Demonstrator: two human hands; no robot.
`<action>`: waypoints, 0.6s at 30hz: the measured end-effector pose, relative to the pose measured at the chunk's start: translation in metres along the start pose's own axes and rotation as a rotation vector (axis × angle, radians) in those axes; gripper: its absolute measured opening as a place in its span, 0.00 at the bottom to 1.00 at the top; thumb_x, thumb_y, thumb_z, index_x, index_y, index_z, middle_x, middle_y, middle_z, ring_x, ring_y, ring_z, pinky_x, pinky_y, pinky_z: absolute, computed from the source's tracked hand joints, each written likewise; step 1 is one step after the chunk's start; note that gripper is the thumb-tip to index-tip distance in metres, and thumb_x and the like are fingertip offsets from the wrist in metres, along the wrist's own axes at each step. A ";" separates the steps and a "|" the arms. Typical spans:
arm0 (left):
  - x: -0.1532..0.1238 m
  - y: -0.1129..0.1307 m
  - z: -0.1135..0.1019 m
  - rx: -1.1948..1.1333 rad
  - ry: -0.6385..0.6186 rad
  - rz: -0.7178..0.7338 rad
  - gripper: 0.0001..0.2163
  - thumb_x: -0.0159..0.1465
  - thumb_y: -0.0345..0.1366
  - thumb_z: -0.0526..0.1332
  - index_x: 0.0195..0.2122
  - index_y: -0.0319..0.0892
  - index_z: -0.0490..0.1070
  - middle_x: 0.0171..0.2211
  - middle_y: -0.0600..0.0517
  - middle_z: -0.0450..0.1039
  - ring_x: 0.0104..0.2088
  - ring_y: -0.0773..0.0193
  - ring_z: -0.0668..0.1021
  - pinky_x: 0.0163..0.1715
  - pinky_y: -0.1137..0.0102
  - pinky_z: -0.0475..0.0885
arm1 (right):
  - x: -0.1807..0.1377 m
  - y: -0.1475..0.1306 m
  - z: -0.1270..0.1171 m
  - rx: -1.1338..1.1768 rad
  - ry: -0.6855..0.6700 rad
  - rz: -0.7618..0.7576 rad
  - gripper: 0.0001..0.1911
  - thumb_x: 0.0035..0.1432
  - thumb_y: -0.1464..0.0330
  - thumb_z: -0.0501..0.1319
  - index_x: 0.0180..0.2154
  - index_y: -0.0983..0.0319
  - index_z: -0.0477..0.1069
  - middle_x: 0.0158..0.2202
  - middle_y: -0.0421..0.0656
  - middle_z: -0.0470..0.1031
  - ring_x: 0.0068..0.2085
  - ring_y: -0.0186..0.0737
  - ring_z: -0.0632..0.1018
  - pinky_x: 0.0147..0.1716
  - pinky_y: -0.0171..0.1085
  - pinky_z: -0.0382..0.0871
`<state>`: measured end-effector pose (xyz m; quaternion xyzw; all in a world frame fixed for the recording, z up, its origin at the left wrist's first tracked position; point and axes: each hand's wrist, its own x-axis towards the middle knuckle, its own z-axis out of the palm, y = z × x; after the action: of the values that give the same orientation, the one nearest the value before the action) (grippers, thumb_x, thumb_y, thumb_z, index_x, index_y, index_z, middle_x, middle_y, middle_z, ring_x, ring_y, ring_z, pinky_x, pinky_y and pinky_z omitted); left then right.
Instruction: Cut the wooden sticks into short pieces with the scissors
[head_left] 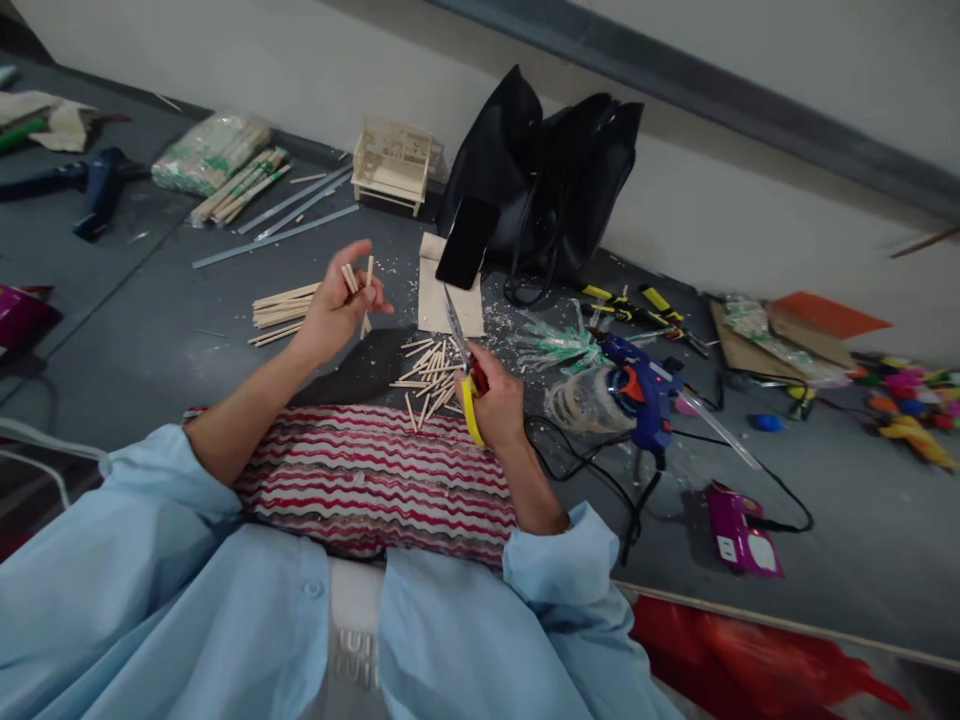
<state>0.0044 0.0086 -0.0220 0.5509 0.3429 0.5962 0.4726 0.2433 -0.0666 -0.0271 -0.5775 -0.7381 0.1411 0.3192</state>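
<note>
Raised above the table, my left hand (341, 305) pinches several thin wooden sticks (369, 272) between its fingers. Beneath that wrist, a bundle of longer wooden sticks (279, 308) lies on the table. My right hand (496, 400) grips a pair of scissors (470, 400) with yellow handles, its blades pointing away from me. Just left of the scissors is a loose pile of short cut sticks (429, 375). Beyond the blades, a black phone (468, 240) rests partly on a beige cloth (450, 310), with small wood bits scattered around.
A small wooden model (394, 170) stands near the wall beside a black bag (547, 180). To the right, a blue glue gun (641, 390) leans on a clear plastic jar (589, 400), its cord trailing. A striped cushion (375, 480) lies in front of me. Packaged sticks (240, 185) sit far left.
</note>
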 end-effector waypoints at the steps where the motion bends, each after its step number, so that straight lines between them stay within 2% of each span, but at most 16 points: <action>1: 0.000 0.000 0.000 0.021 -0.004 -0.021 0.16 0.62 0.40 0.63 0.50 0.46 0.64 0.29 0.56 0.67 0.29 0.67 0.77 0.38 0.66 0.76 | 0.000 0.000 0.000 -0.002 -0.001 0.000 0.25 0.53 0.72 0.57 0.54 0.60 0.71 0.41 0.42 0.81 0.33 0.37 0.77 0.36 0.33 0.71; 3: 0.000 0.000 -0.001 0.072 0.021 -0.041 0.10 0.63 0.41 0.62 0.42 0.43 0.66 0.29 0.55 0.67 0.30 0.67 0.77 0.37 0.67 0.75 | 0.000 0.000 0.000 -0.009 -0.008 0.004 0.25 0.53 0.72 0.57 0.55 0.60 0.71 0.41 0.42 0.81 0.33 0.37 0.77 0.36 0.33 0.71; 5: 0.001 0.001 -0.003 0.092 0.060 -0.030 0.09 0.64 0.42 0.61 0.39 0.43 0.65 0.29 0.54 0.68 0.31 0.67 0.77 0.37 0.68 0.75 | -0.001 0.000 0.000 -0.015 -0.019 0.009 0.25 0.54 0.72 0.57 0.55 0.60 0.71 0.40 0.42 0.81 0.33 0.37 0.77 0.36 0.33 0.71; 13: 0.003 -0.005 -0.005 0.129 0.037 -0.049 0.10 0.64 0.44 0.60 0.38 0.45 0.62 0.28 0.55 0.64 0.29 0.66 0.76 0.37 0.66 0.75 | -0.001 0.002 0.002 -0.004 -0.019 0.005 0.25 0.53 0.71 0.57 0.54 0.60 0.72 0.37 0.41 0.80 0.32 0.36 0.76 0.34 0.32 0.69; 18: 0.001 -0.004 -0.004 0.027 0.020 -0.065 0.11 0.63 0.46 0.61 0.37 0.46 0.62 0.26 0.58 0.59 0.25 0.71 0.70 0.37 0.69 0.75 | -0.001 0.003 0.002 0.001 -0.020 0.003 0.25 0.53 0.71 0.57 0.54 0.60 0.72 0.35 0.40 0.80 0.31 0.36 0.75 0.34 0.33 0.69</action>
<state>0.0014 0.0116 -0.0261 0.5398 0.3734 0.5814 0.4809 0.2442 -0.0664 -0.0309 -0.5769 -0.7403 0.1477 0.3119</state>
